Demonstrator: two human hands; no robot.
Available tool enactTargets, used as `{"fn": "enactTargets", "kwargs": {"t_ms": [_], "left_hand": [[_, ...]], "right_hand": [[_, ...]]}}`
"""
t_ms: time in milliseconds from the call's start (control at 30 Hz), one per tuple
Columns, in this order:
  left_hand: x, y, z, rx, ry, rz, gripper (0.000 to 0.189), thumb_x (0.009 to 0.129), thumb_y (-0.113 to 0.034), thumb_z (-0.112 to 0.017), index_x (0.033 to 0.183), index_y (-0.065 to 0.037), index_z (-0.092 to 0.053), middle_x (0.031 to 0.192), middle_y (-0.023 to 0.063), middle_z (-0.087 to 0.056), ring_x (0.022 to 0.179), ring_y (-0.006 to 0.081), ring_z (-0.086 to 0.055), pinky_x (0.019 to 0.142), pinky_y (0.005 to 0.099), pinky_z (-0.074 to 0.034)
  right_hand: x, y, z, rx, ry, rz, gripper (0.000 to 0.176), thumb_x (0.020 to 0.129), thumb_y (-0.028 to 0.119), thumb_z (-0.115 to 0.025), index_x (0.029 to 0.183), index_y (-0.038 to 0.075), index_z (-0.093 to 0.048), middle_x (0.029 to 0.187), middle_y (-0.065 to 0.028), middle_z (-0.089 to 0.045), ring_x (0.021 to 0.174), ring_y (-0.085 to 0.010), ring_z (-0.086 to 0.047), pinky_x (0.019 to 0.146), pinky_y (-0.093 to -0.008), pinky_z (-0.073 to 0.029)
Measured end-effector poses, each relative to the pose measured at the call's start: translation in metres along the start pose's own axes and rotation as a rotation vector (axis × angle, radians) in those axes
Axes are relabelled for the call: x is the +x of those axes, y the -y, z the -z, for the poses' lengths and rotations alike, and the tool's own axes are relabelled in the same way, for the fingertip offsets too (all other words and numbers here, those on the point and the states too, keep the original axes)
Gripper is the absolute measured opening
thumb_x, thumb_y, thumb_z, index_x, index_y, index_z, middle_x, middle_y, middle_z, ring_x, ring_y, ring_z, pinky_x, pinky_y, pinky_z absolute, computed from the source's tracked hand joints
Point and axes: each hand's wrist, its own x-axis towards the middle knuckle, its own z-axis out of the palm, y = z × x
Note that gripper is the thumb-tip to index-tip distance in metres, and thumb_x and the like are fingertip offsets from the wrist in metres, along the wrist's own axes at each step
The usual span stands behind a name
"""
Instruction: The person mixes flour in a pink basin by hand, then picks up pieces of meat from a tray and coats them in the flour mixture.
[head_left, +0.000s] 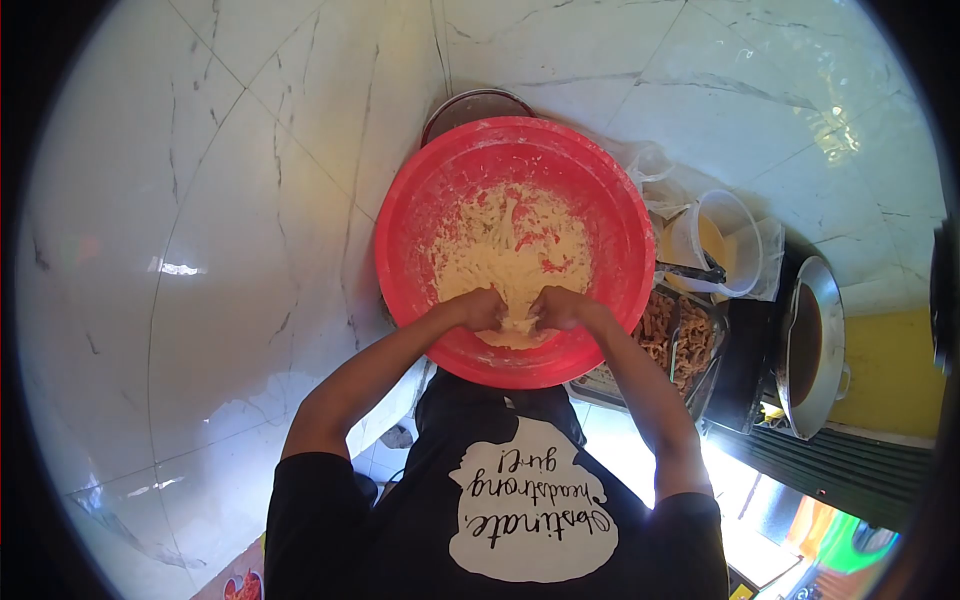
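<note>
A large red basin (405, 210) holds a pale, crumbly dough (515, 265), loose and floury toward the far side. My left hand (483, 308) is closed at the near left of the dough, its fingers curled into it. Across from it, my right hand (560, 308) is likewise closed, with a bit of dough showing at its fingers. Both fists are sunk in the mixture a little apart, so the fingertips are hidden. Flour dusts the basin's inner wall.
To the right stand a clear plastic tub (745, 262) with yellowish contents, a tray of brown strips of food (690, 345) and a wide pan (830, 350) of brown liquid on a stove. Marble-patterned tiled walls (290, 200) close in on the left and behind.
</note>
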Motion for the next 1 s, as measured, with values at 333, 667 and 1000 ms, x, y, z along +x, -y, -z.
{"fn": "enactTargets", "kwargs": {"t_ms": [333,667,1000], "left_hand": [[0.014,0.015,-0.013,-0.029,-0.253,-0.032,0.038,0.067,-0.026,-0.067,0.096,-0.002,-0.061,0.091,0.0193,-0.061,0.088,0.0334,-0.058,0.077,0.037,-0.046],[0.008,-0.006,-0.025,0.127,0.084,0.028,0.06,0.066,-0.043,-0.068,0.105,0.0,-0.057,0.096,0.0206,-0.06,0.092,0.0322,-0.058,0.08,0.0364,-0.044],[0.017,0.006,-0.031,0.046,-0.077,0.011,0.044,0.068,-0.028,-0.067,0.101,0.0,-0.056,0.087,0.0182,-0.062,0.085,0.031,-0.06,0.075,0.038,-0.045]], "right_hand": [[0.02,-0.011,-0.018,-0.088,-0.236,0.074,0.049,0.063,0.007,-0.062,0.112,0.007,-0.055,0.099,-0.0143,-0.061,0.095,-0.0278,-0.058,0.081,-0.032,-0.046],[0.018,-0.005,-0.023,-0.075,0.011,-0.084,0.038,0.063,0.021,-0.065,0.098,0.005,-0.063,0.098,-0.0167,-0.062,0.095,-0.0288,-0.058,0.08,-0.0344,-0.046],[0.014,0.002,-0.017,-0.143,-0.033,-0.063,0.04,0.063,0.024,-0.067,0.099,0.008,-0.062,0.097,-0.0142,-0.062,0.093,-0.0291,-0.058,0.079,-0.0346,-0.046]]}}
